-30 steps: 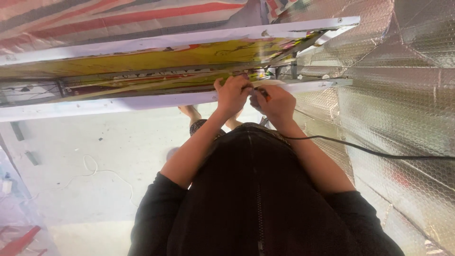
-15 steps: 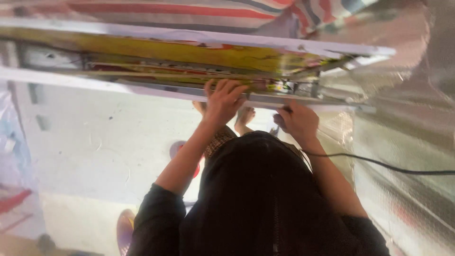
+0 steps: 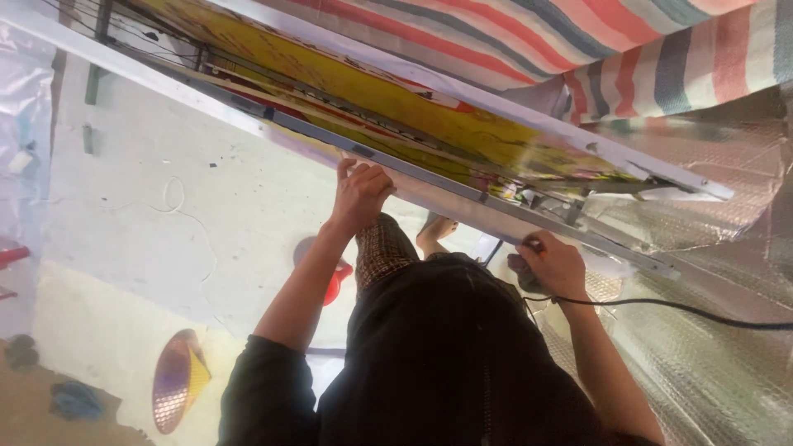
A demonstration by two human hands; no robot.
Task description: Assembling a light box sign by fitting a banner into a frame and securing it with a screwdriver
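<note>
- The pale concrete floor [image 3: 124, 206] fills the left of the view, scuffed and speckled, with one thin white cord [image 3: 178, 206] looping across it.
- At the far left edge hangs clear plastic sheeting [image 3: 21, 107]; near the lower left corner of the floor lie two dark rags [image 3: 74, 400] and one shiny disc [image 3: 178, 380] with a yellow wedge.
- One long framed panel [image 3: 396, 107], yellow-faced with grey metal rails, runs slantwise from the upper left to the right, held up off the floor.
- The left hand [image 3: 361, 194] is clamped on the lower rail [image 3: 413, 169] of the panel, fingers curled over its edge, about midway along it.
- One red object [image 3: 337, 279] shows on the floor between the left forearm and a checked trouser leg [image 3: 384, 248]; one bare foot [image 3: 438, 231] rests beyond it.
- The right hand [image 3: 555, 266] is closed around a dark tool [image 3: 522, 272], pressed just under the same rail nearer its right end; the hands are well apart.
- One black cable [image 3: 686, 310] runs from the tool to the right edge.
- Striped tarpaulin [image 3: 644, 49] covers the top right; silver bubble foil [image 3: 710, 363] lines the right side.
</note>
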